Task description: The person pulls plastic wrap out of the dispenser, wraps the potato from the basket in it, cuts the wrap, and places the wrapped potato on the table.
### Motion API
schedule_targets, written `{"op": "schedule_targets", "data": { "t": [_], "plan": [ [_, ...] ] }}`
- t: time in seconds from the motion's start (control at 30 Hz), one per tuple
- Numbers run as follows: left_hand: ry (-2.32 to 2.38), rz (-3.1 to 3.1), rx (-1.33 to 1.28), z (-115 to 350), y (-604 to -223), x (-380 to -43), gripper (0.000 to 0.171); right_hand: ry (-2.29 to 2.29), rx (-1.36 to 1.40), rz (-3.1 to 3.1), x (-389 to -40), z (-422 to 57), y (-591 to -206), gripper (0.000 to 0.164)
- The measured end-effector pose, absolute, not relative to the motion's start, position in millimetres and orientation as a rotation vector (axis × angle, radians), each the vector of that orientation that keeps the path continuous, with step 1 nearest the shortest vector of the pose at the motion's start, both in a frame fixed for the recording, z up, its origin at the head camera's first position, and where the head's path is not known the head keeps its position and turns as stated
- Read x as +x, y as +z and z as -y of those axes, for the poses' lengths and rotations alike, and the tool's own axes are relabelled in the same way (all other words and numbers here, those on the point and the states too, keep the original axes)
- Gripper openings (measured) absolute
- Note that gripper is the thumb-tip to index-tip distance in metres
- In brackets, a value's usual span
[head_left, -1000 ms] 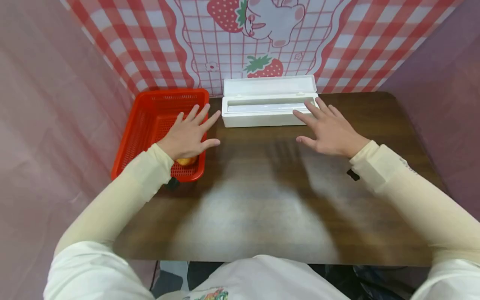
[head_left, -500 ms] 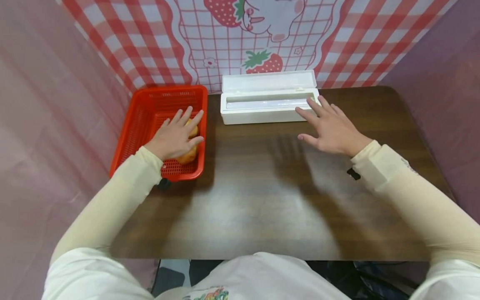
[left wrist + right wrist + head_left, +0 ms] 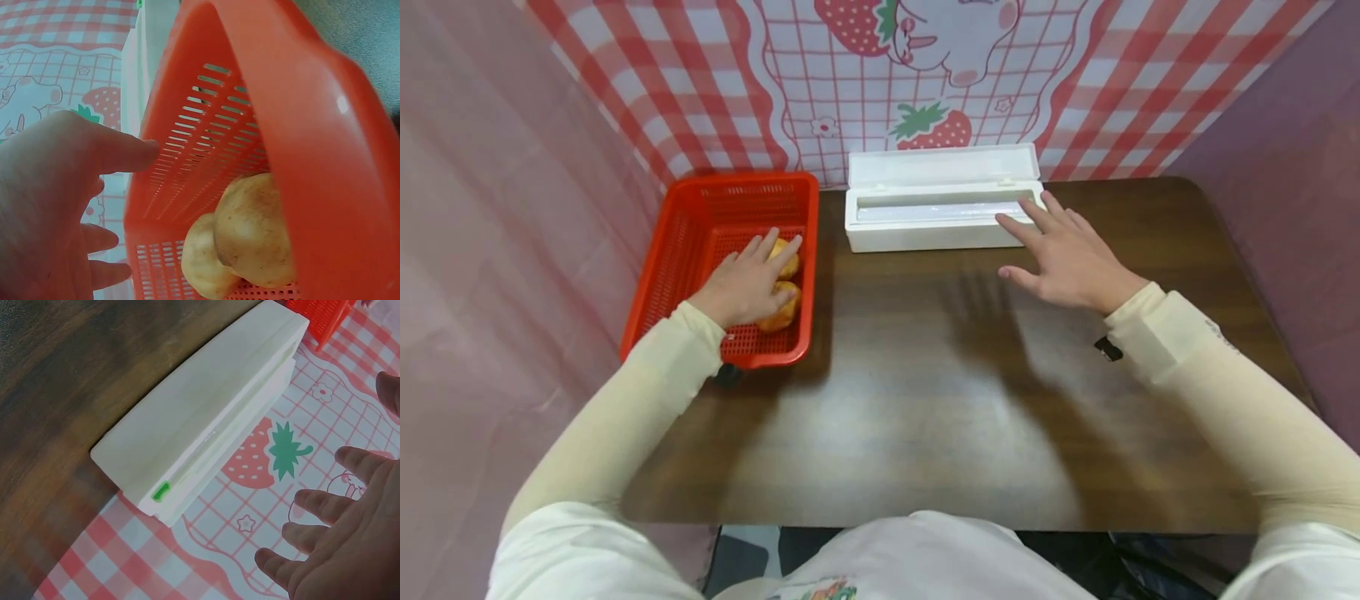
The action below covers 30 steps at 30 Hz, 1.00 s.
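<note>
My left hand [image 3: 737,283] hovers over the right half of a red plastic basket [image 3: 650,283], fingers spread and nothing held. Beneath and beside its fingers lie two potatoes [image 3: 781,310], side by side against the basket's right wall. The left wrist view shows both potatoes [image 3: 253,231] at the slotted basket's bottom, with the thumb apart from them. My right hand [image 3: 1071,262], fingers spread, is raised at the right end of a long white box [image 3: 932,240], partly covering it. The box's lid stands up, and a clear film roll [image 3: 925,212] lies inside.
Under everything is a brown wooden table [image 3: 910,375]. A red-and-white checked backdrop [image 3: 700,83] with strawberries rises behind the basket and box. Pink curtains [image 3: 490,250] hang at both sides.
My left hand has moved left and down over the basket, from its right rim to above the potatoes, uncovering them in the head view. The right hand has hardly moved.
</note>
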<state>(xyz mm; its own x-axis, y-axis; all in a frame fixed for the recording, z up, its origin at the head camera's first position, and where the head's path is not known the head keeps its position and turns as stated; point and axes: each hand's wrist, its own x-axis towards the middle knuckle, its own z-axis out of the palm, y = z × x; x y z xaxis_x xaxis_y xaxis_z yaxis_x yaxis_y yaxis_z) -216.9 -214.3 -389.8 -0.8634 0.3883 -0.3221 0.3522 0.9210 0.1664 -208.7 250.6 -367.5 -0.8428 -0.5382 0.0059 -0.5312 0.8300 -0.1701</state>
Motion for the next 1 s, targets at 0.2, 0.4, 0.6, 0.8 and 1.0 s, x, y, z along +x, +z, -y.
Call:
{"op": "schedule_targets", "data": {
  "t": [0.2, 0.4, 0.6, 0.8, 1.0],
  "plan": [
    [0.143, -2.719, 0.565, 214.6, -394.8, -216.1, 0.089, -0.27, -0.849, -2.963, -210.3, -253.1, -370.1, 0.078],
    [0.113, -2.709, 0.558, 212.3, -393.4, -220.0, 0.092, -0.287, -0.83, -2.963, -215.4, -255.0, -373.8, 0.078],
    [0.096, -2.703, 0.578, 204.2, -387.6, -227.5, 0.09, -0.317, -0.797, -2.961, -223.6, -257.4, -375.6, 0.078],
    [0.077, -2.704, 0.626, 196.6, -383.4, -231.6, 0.085, -0.345, -0.732, -2.955, -231.2, -263.9, -378.4, 0.079],
    [0.07, -2.714, 0.674, 184.6, -381.0, -238.6, 0.081, -0.406, -0.655, -2.953, -236.2, -271.1, -385.4, 0.077]
  ]
}}
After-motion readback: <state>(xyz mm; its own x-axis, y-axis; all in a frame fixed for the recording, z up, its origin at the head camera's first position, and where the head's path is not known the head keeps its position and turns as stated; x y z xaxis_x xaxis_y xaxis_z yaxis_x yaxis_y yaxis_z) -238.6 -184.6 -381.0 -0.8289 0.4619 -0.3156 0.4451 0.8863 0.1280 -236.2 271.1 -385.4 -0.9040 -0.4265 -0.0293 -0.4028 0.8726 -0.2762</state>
